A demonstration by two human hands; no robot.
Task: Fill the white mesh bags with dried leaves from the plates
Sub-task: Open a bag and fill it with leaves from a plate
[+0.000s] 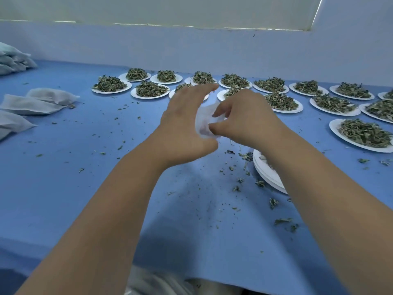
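Observation:
Both my hands are raised over the middle of the blue table with a white mesh bag point(204, 121) between them. My left hand point(184, 126) cups the bag from the left, fingers spread over its top. My right hand point(244, 116) pinches the bag's right edge with fingertips. The bag's inside is mostly hidden. Several white plates heaped with dried leaves point(150, 89) stand in rows across the far side; one full plate point(363, 133) lies to the right.
A stack of white plates point(265, 170), nearly bare, sits under my right forearm. Filled mesh bags point(32, 103) lie at the left, more bags point(12, 60) at the far left corner. Leaf crumbs litter the blue tabletop point(106, 188). A white wall runs behind.

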